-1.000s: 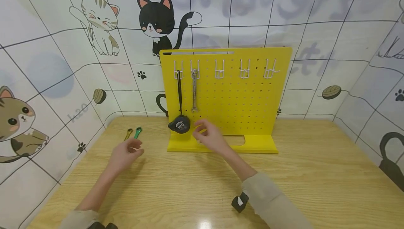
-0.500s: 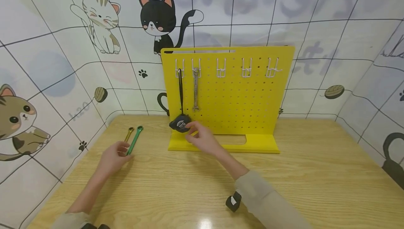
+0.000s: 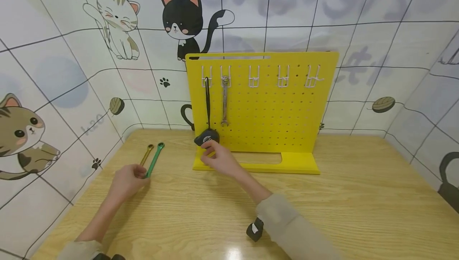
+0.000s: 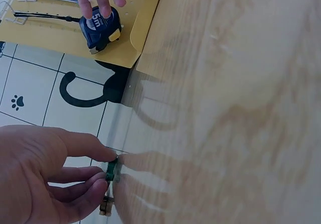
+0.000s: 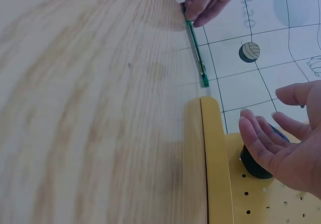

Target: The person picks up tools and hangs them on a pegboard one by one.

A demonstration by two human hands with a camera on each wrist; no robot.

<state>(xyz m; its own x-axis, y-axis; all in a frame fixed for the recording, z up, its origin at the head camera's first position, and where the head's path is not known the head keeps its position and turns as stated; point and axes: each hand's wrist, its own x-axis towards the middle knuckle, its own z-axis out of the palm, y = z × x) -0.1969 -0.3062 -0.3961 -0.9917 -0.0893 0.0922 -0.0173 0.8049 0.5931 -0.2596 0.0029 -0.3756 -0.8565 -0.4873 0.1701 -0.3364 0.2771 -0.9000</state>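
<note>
Head view: we count one gold wrench (image 3: 146,156) and one green wrench (image 3: 155,160) on the worktop (image 3: 201,212), the green one pinched by our left hand (image 3: 126,181). Our right hand (image 3: 221,159) sits relaxed beside one hanging tape measure (image 3: 211,134).

Both arms stretch forward, the left forearm (image 3: 104,214) slanting up from the lower left and the right forearm (image 3: 252,186) angling inward. A person's left hand (image 3: 125,181) pinches between thumb and fingertips; the right hand (image 3: 221,159) is half-cupped, its fingers gently bent, its thumb apart from them.
</note>
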